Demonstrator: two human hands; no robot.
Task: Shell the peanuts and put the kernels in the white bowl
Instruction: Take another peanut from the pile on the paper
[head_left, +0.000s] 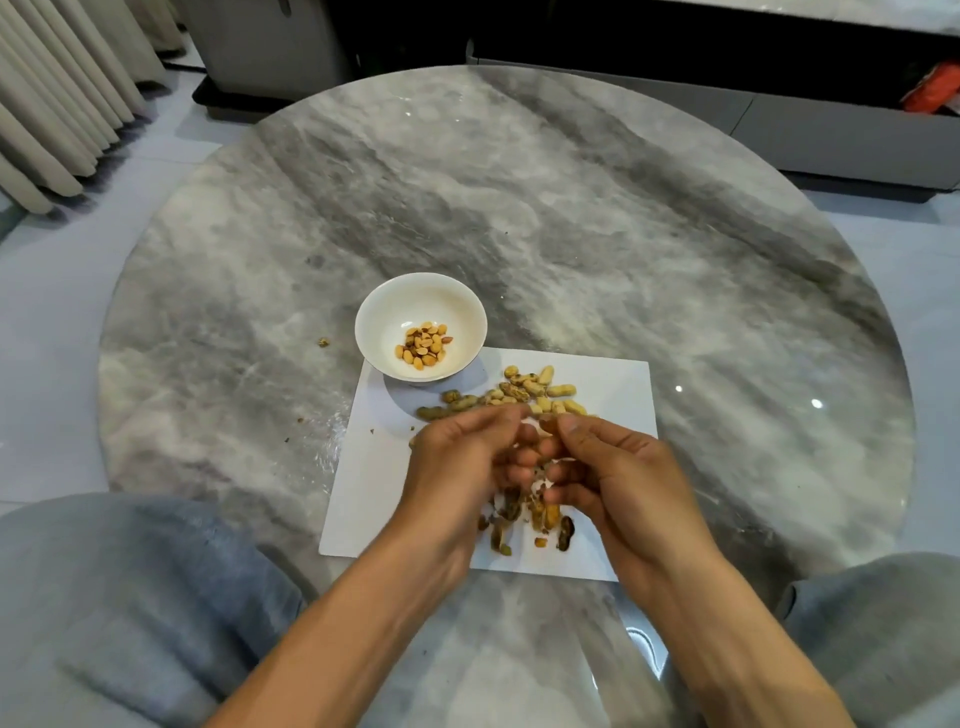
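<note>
Both hands meet above the paper, left hand (462, 457) and right hand (618, 467) fingers curled, pinching a peanut (543, 470); the white bowl (457, 296) holds kernels (423, 345).

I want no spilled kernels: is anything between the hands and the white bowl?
Nothing visible blocks the way. The white bowl stands open beyond the left hand and right hand; the unshelled peanuts lie to its right.

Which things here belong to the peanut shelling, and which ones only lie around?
Job: white bowl, kernels, unshelled peanuts, empty shells, paper sheet, left hand, right hand.
Lying about: crumb, orange packet.
</note>
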